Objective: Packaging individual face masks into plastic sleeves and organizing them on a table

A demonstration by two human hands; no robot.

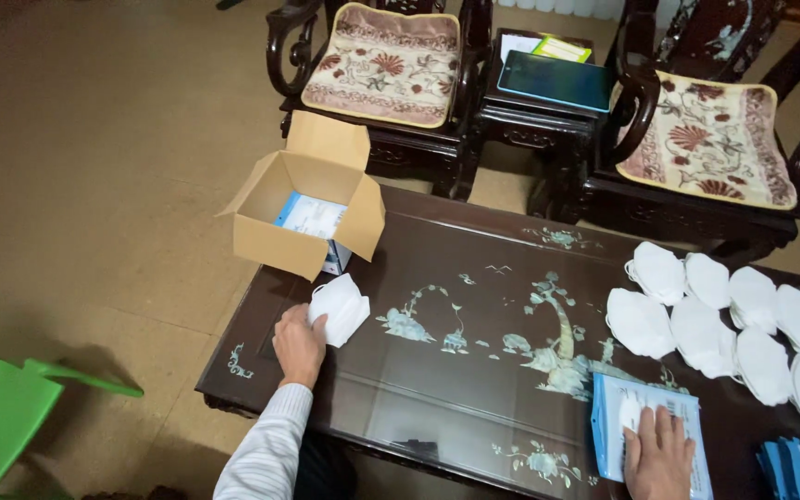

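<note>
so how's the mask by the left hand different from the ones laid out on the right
The folded mask lies alone near the cardboard box, touched by the left hand; the spread masks lie untouched in overlapping rows at the table's far right. The folded one shows a creased edge, the spread ones rounded cups. All are white.

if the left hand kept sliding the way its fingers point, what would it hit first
The left hand already touches the white mask. Pushed onward up and right, it would probably meet the open cardboard box at the table's far corner, though depth is hard to judge.
</note>
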